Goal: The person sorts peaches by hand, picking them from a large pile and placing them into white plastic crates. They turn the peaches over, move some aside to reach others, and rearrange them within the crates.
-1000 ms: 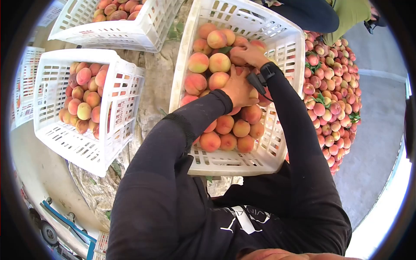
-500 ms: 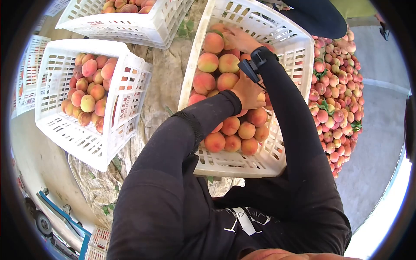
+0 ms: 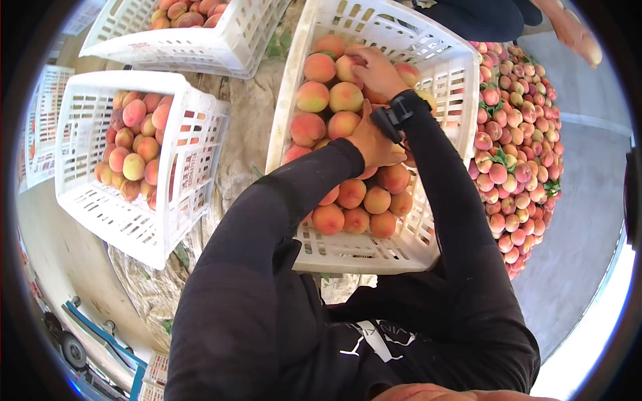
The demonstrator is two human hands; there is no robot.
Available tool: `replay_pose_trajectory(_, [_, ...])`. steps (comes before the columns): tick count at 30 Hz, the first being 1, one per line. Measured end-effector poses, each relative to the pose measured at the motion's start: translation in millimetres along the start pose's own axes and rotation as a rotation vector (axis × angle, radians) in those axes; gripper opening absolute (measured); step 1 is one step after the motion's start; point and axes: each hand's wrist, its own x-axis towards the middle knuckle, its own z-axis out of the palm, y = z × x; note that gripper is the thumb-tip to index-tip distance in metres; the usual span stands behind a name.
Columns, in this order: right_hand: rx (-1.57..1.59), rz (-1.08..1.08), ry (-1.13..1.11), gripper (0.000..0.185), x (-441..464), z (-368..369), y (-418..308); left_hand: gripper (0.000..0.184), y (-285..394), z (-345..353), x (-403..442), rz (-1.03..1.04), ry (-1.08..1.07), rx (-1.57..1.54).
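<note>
A large white plastic crate (image 3: 286,127) stands in front of me with peaches (image 3: 346,97) inside. My right hand (image 3: 380,72), below a black wrist device (image 3: 393,115), reaches to the far part of the crate. Its fingers are bent around a peach (image 3: 347,69). Closer to me, my left hand (image 3: 374,142) is low among the fruit, thumb up and fingers curled to the right. A peach shows partly at its fingers; the right wrist and device cover some of this hand.
On the right lies a big heap of peaches (image 3: 515,147) with some leaves. Two more white crates, a nearer one (image 3: 127,230) and a farther one (image 3: 167,52), hold peaches on the left. Another person's dark-clothed leg (image 3: 471,19) and hand (image 3: 575,33) are at the upper right.
My right hand has drawn its fingers in around a peach at the far end. My left hand has shifted slightly left. The other person's hand has come into view at the upper right.
</note>
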Motion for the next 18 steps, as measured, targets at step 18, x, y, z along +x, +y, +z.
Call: replay_pose_trajectory(18, [1.538, 0.780, 0.177, 0.041, -43, -64, 2, 0.071, -9, 8, 4, 0.000, -0.216, 0.242])
